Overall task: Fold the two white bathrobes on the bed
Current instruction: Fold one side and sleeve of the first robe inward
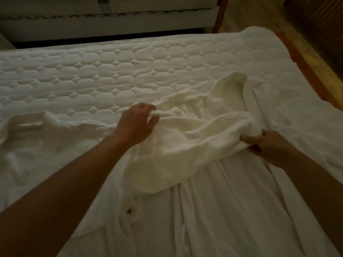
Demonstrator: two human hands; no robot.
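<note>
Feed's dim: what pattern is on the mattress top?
White quilting in rows of stitched octagon-like cells, clearest in the head view.

- The left arm (61,184) is stretched from the near left toward the middle — bare to the wrist.
- The left hand (137,121) is laid palm down, fingers loosely spread.
- The right hand (267,145) is held at the right, its fingers pinched closed on white cloth.

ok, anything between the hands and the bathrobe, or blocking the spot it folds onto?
Nothing visible. The right hand already pinches a bunched edge of the bathrobe, and the left hand rests, fingers spread, on its folds. Only robe fabric and the bare quilted mattress lie around it; no other item sits there.
</note>
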